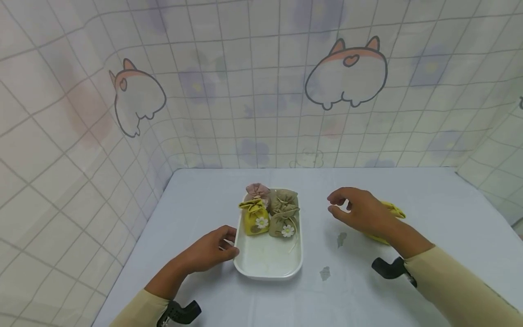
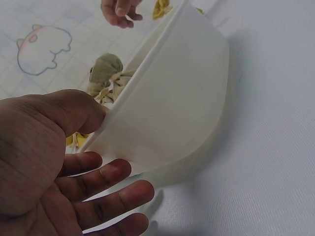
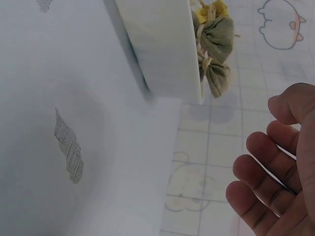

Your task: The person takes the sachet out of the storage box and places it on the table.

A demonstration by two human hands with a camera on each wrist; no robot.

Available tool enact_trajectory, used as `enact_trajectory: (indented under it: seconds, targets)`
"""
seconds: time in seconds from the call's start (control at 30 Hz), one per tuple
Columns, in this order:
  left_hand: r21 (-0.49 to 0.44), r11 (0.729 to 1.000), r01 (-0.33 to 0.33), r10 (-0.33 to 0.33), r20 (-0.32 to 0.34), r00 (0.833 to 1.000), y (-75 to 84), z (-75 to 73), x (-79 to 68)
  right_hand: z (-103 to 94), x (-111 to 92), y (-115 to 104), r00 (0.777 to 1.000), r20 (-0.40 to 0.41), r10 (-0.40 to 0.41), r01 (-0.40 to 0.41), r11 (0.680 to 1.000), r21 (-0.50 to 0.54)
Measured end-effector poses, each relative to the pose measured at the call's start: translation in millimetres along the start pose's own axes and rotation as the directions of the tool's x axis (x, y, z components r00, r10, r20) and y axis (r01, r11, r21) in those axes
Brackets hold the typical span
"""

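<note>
While four drawstring pouches are sitting in the far half of the white tray [image 1: 267,261], its near half is lying bare. A yellow pouch [image 1: 250,223] with a white flower is leaning beside the front olive pouch [image 1: 278,223], and a pink pouch [image 1: 258,191] and a rear olive pouch [image 1: 284,198] are resting behind them. Another yellow cloth pouch [image 1: 394,209] is lying on the bench [image 1: 196,204], partly hidden by the right arm.

Being gathered fabric, the pouches are probably going to be light, soft and hard to damage, giving under a squeeze; the cinched neck is offering the surest hold. The tray is looking stiff, smooth and perhaps a little slippery, best steadied at its rim.

The left hand [image 1: 212,250] is bringing its thumb to the tray's left rim, its fingers spreading loosely along the outer wall without clenching; how firmly it is pressing, I cannot tell. The right hand [image 1: 363,211] is hovering to the right of the tray, thumb and fingertips parted and gently curved, holding nothing.
</note>
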State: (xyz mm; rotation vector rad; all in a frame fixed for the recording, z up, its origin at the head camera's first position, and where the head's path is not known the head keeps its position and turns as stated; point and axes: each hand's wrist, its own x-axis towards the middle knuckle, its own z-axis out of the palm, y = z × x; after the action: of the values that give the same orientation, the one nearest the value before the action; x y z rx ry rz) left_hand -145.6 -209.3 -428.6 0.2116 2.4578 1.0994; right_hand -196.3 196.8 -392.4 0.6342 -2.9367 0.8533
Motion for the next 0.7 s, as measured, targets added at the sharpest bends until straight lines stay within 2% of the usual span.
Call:
enact_trajectory:
  seconds: [0.4,0.7]
  targets:
    - [-0.003,1.000,0.005,-0.005,-0.008,1.000,-4.0,1.6,2.5,12.0,11,-14,0.999,0.050,0.012,-0.012,1.000,-0.006]
    - [-0.016,1.000,0.002,-0.003,-0.002,1.000,-3.1,1.3,1.4,21.7,17,-17,0.999,0.054,-0.004,0.004,1.000,0.001]
